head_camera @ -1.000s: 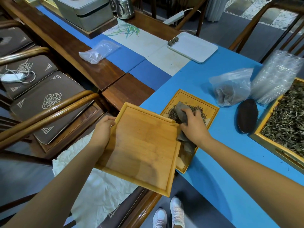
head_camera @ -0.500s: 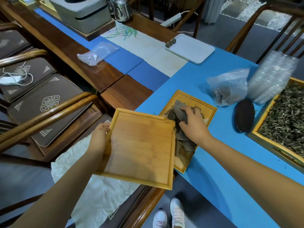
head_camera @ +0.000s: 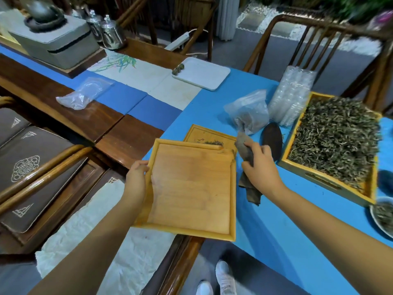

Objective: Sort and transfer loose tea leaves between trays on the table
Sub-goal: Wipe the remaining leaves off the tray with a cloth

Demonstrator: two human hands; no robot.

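My left hand [head_camera: 136, 179] grips the left rim of an empty bamboo tray [head_camera: 191, 188], held level over the table's near edge. Under its far side lies a smaller flat bamboo tray [head_camera: 204, 135] with a small heap of dark tea leaves [head_camera: 213, 142]; most of it is hidden. My right hand [head_camera: 261, 165] holds a grey-brown cloth [head_camera: 245, 150] just right of the held tray, its tail hanging down to the blue table cover [head_camera: 287, 226]. A large bamboo tray [head_camera: 319, 177] full of loose tea leaves [head_camera: 338, 137] stands at the right.
A plastic bag of tea [head_camera: 248, 113], a dark oval scoop [head_camera: 272, 141] and stacked clear cups [head_camera: 293, 96] sit behind my right hand. Farther back are a white tray [head_camera: 204, 75], an empty bag [head_camera: 85, 94] and a grey box [head_camera: 51, 41]. Chairs stand left; a bowl [head_camera: 382, 213] sits at the right edge.
The held tray has swung from tilted to level and now covers most of the small tray. My right hand has lifted the cloth off the small tray and moved right.
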